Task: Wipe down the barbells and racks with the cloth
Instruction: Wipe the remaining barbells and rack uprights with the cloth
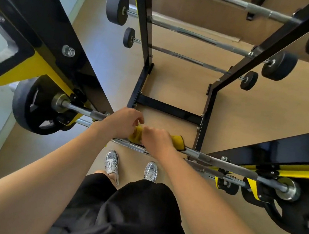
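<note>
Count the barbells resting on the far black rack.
3: the nearest barbell, with small plates; the middle barbell above it; the farthest barbell at the top edge. More may lie beyond the frame.

both hands (pixel 124 121) (pixel 156 138) around yellow cloth (pixel 177 141) on the racked barbell (pixel 222 163)

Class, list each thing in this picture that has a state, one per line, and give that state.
left hand, curled, gripping the cloth
right hand, curled round cloth and barbell
cloth, wrapped round the barbell
barbell, level, plates on both ends
far rack, holding small barbells, untouched
</note>
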Motion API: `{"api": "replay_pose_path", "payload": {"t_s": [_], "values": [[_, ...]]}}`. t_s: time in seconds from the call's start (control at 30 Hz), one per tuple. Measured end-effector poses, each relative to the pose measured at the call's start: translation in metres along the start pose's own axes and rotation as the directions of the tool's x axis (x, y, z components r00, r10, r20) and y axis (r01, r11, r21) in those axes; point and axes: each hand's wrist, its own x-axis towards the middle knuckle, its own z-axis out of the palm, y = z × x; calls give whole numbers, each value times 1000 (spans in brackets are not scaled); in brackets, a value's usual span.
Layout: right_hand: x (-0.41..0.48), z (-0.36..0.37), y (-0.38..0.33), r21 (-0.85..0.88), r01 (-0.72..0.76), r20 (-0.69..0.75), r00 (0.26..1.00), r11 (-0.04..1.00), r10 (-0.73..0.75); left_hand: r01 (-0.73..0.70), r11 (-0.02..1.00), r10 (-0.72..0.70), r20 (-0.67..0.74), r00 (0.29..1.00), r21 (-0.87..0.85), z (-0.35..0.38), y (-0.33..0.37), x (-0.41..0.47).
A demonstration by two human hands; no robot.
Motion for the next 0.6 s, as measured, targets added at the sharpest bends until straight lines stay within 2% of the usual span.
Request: {"api": "replay_pose_path", "payload": {"t_s": [0.07, 0.13, 0.27, 0.4, 0.5, 0.6], "values": [[14, -1, -16, -36, 12, 12, 1000, 999, -11, 8, 1000, -8, 10, 1000, 12, -3, -5, -2], [13, 0, -11, 1, 23, 6, 1000, 1000, -23, 5, 1000, -5, 13, 1000, 16, -7, -8, -1], [-38, 20, 48, 184, -10, -54, 998, 983, 20, -40, 999, 40, 36, 999, 4, -10, -10, 4], [-98, 51, 107, 236, -147, -41, 986, 961, 162, -67, 997, 70, 78, 995, -34, -9, -9, 9], [-91, 55, 94, 176, -213, -90, 969, 961, 231, -103, 994, 106, 104, 989, -28, -9, -11, 10], [-63, 46, 47, 186, -176, -265, 938, 967, 222, -129, 991, 131, 109, 985, -20, -9, -14, 10]]}}
